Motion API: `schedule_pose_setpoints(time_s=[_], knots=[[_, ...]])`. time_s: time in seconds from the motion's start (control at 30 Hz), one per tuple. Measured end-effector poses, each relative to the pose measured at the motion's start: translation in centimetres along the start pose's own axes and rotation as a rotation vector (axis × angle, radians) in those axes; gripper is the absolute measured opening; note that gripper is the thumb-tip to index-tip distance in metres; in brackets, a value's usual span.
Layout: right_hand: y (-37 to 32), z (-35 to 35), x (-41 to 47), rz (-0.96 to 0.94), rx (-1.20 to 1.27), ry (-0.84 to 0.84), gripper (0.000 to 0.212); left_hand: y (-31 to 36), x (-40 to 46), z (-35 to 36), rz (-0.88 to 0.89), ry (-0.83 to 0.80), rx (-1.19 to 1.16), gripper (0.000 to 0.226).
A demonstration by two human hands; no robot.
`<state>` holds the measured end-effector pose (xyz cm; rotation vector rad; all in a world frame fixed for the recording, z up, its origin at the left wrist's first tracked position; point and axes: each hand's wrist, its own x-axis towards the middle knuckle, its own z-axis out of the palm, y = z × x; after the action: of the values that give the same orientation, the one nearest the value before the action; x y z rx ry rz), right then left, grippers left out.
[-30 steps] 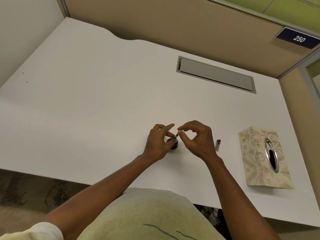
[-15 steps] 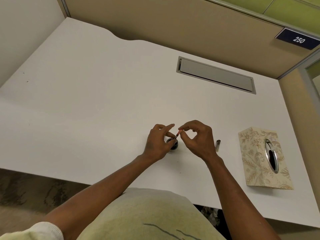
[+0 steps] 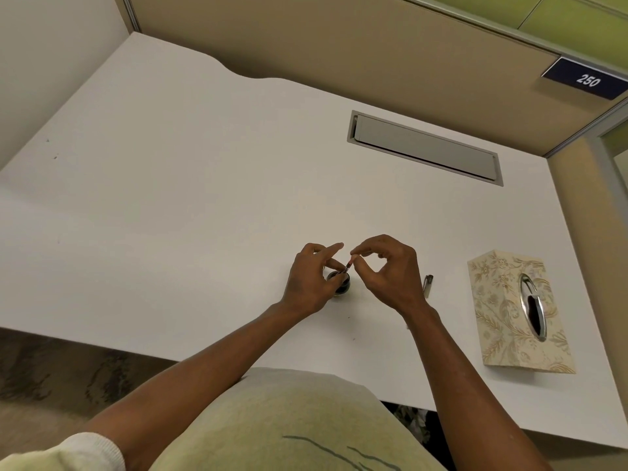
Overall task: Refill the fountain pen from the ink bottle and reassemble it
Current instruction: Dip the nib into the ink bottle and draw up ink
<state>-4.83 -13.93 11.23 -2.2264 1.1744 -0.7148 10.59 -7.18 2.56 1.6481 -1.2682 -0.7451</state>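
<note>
A small dark glass ink bottle [image 3: 342,287] stands on the white desk [image 3: 190,212], partly hidden behind my left hand [image 3: 311,282], which wraps its near side with the index finger raised. My right hand [image 3: 387,271] pinches a thin pen part [image 3: 348,267] between thumb and forefinger. The part slants down into the bottle's mouth. A silver pen piece [image 3: 427,285] lies flat on the desk just right of my right hand.
A patterned tissue box [image 3: 516,314] with a metal-rimmed slot sits at the right. A grey cable hatch [image 3: 424,147] is set into the desk farther back. Beige partition walls [image 3: 339,39] close the far side. The desk's near edge runs under my forearms.
</note>
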Motion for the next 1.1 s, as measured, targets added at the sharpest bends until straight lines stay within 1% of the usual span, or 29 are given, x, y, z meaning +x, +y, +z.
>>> schedule_pose_setpoints(time_s=[0.03, 0.13, 0.4, 0.5, 0.6, 0.77, 0.9, 1.0, 1.1], knots=[[0.00, 0.03, 0.05, 0.005, -0.008, 0.004, 0.006, 0.02, -0.01, -0.01, 0.000, -0.001, -0.001, 0.059], [0.01, 0.14, 0.09, 0.029, -0.026, 0.013, 0.013, 0.00, -0.01, -0.01, -0.004, -0.001, 0.001, 0.059], [-0.10, 0.08, -0.07, 0.003, -0.001, 0.006, 0.012, 0.15, 0.11, -0.03, -0.013, -0.007, 0.003, 0.060], [0.01, 0.13, 0.06, 0.016, -0.010, 0.013, 0.006, 0.18, 0.05, -0.03, -0.010, -0.006, 0.007, 0.059], [0.11, 0.27, 0.08, 0.036, -0.022, 0.020, 0.011, 0.19, 0.04, -0.08, -0.004, -0.005, 0.008, 0.058], [0.17, 0.23, -0.13, 0.032, 0.000, 0.007, 0.011, 0.23, 0.13, -0.04, -0.010, -0.008, 0.006, 0.060], [0.22, 0.21, -0.04, 0.020, -0.007, 0.017, 0.004, 0.26, 0.16, -0.04, -0.003, -0.008, 0.011, 0.059], [0.34, 0.30, 0.06, 0.041, -0.021, 0.025, 0.009, 0.26, 0.09, -0.06, -0.003, -0.008, 0.012, 0.059], [0.32, 0.36, -0.02, 0.049, -0.010, 0.020, 0.008, 0.26, 0.09, -0.07, -0.003, -0.009, 0.011, 0.059]])
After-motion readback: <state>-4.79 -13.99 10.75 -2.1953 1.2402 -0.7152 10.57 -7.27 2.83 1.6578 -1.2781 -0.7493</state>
